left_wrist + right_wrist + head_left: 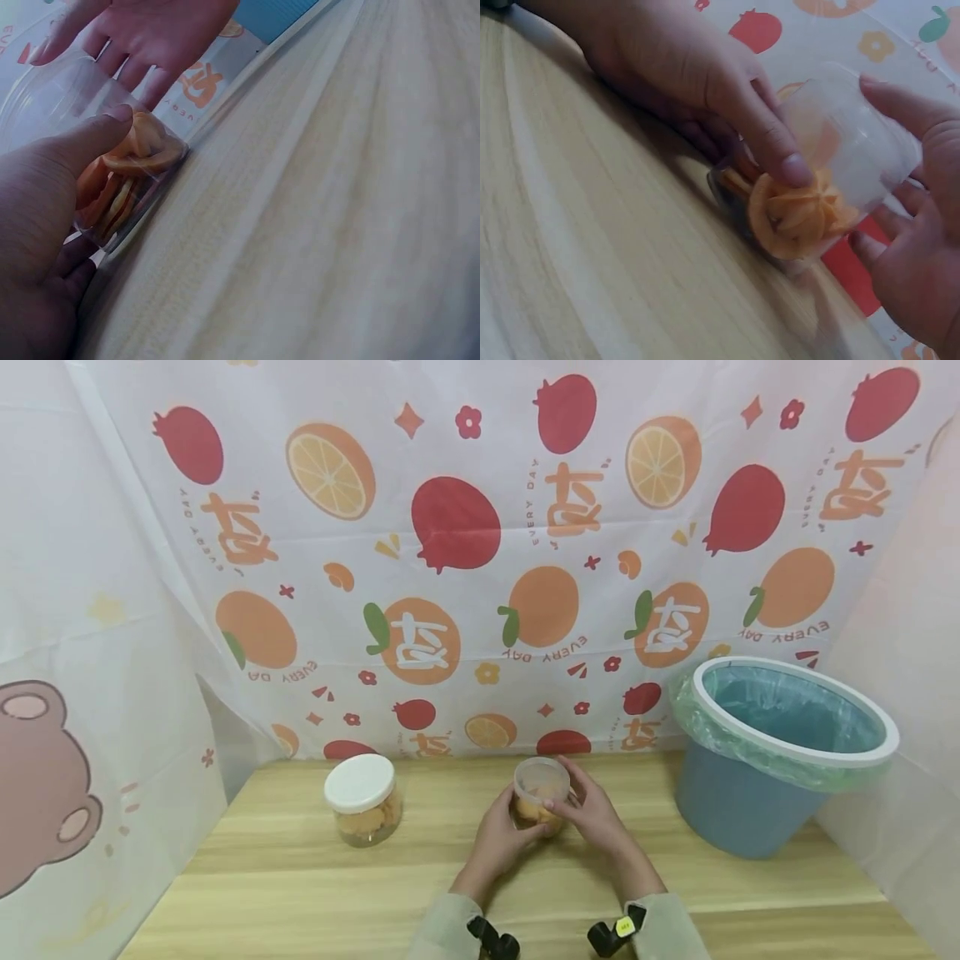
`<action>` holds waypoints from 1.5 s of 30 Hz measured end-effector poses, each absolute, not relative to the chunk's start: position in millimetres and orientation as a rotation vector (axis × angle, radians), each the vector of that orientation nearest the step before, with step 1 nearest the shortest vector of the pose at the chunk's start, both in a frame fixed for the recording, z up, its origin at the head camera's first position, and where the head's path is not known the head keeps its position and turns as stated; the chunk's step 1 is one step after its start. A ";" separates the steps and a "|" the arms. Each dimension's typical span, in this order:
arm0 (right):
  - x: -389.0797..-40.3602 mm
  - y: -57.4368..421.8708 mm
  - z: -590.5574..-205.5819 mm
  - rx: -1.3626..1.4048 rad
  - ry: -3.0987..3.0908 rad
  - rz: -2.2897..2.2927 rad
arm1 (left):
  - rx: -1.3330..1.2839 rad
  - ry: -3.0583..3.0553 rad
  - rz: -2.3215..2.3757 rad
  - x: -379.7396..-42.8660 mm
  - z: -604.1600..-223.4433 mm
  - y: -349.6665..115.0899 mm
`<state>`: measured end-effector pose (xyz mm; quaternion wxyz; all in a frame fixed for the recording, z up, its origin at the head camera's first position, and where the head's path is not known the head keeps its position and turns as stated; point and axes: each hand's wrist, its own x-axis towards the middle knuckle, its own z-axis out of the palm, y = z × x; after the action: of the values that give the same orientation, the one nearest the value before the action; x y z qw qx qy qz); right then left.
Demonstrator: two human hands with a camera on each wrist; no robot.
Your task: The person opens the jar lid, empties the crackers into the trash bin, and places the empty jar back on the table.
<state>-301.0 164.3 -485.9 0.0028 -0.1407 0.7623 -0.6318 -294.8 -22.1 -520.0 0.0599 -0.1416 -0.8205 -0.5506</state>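
A clear plastic jar (pixel 542 782) with orange pieces in its lower part stands on the table between both hands. The left hand (pixel 498 839) grips its lower side, with the thumb lying across the wall in the left wrist view. At the jar's upper part, the right hand (pixel 597 814) holds it between thumb and fingers, the thumb near the rim in the right wrist view. Through the wall, orange-coloured pieces (pixel 802 214) are visible, some curved and ridged. Whether a see-through lid covers the top, I cannot tell.
To the left on the wooden table (pixel 300 893) stands another clear jar with a white lid (pixel 360 783) and similar orange pieces. A blue-grey bin (pixel 738 802) with a green plastic liner is at the right. Fruit-print cloth (pixel 465 635) hangs behind.
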 end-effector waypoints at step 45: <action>-298.5 150.1 -483.5 -0.224 2.441 -2.121 | -0.424 -2.468 -1.687 -296.3 -521.1 -19.9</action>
<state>-298.5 150.1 -483.5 -0.0501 -0.0689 0.7521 -0.6535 -296.3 -19.9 -521.1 0.0610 -0.1401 -0.8159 -0.5576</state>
